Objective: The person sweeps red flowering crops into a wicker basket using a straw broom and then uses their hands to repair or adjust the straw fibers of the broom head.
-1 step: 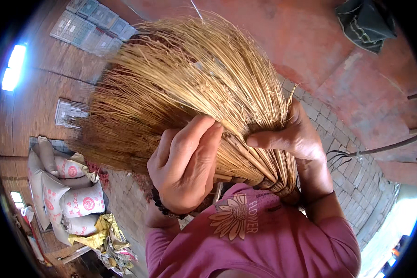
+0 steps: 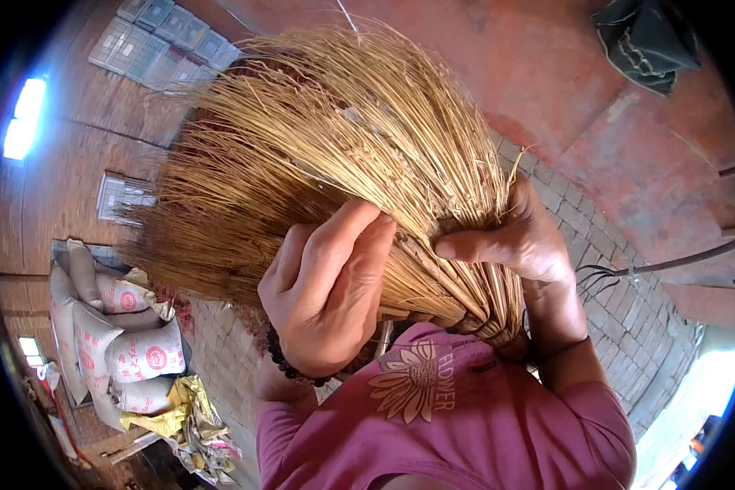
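A broom (image 2: 359, 135) of golden-brown straw fills the middle, its bristles fanned out to the upper left and its bound end drawn in against my pink shirt. My right hand (image 2: 518, 241) grips the bundle on its right side, the thumb lying across the straw and the other fingers hidden behind. On the near side, my left hand (image 2: 327, 286) has thumb and fingertips pinched together at the surface of the stalks. A dark beaded bracelet (image 2: 288, 359) circles the left wrist.
Several printed sacks (image 2: 143, 351) are heaped at the left, with crumpled yellow packaging (image 2: 184, 416) beside them. A dark bag (image 2: 645, 45) lies at the upper right. A black cable (image 2: 686, 253) runs at the right over grey paving (image 2: 608, 327). Stacked crates (image 2: 151, 45) are at the upper left.
My left hand has shifted very slightly at the stalks, still pinched. The right hand and the broom stay where they were.
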The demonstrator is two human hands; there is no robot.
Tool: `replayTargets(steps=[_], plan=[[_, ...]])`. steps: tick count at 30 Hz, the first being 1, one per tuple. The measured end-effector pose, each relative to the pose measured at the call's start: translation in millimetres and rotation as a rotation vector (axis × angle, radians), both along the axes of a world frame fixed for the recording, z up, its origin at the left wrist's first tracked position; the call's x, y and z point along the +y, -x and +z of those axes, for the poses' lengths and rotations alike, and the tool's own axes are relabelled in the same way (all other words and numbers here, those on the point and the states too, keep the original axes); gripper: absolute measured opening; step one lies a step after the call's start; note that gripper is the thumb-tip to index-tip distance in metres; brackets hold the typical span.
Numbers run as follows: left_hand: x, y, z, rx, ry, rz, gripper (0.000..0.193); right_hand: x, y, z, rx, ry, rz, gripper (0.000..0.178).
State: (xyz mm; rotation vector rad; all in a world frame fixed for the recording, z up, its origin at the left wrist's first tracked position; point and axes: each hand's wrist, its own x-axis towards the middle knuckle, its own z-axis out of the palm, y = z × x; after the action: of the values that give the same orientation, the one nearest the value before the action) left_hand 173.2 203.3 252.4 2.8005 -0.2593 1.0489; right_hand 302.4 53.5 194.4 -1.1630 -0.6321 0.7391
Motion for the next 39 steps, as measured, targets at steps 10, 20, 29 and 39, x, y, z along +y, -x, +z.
replayTargets(steps=[10, 20, 29, 39], plan=[[2.5, -8.3, 2.0, 0.077, 0.079, -0.064, 0.020, 1.0, 0.5, -4.0, 0.010, -0.047, 0.014, 0.025], [4.3, -2.7, 1.0, 0.151, 0.255, -0.097, 0.019, -2.6, 5.4, -5.6, 0.057, -0.024, 0.020, 0.025], [4.8, -2.3, -6.8, 0.080, 0.085, -0.158, 0.018, -3.9, 16.0, 3.1, 0.008, -0.084, 0.149, 0.034], [12.4, 1.5, -7.7, -0.179, 0.203, -0.139, 0.020, -4.9, 7.6, -13.7, 0.005, -0.047, 0.041, 0.037]])
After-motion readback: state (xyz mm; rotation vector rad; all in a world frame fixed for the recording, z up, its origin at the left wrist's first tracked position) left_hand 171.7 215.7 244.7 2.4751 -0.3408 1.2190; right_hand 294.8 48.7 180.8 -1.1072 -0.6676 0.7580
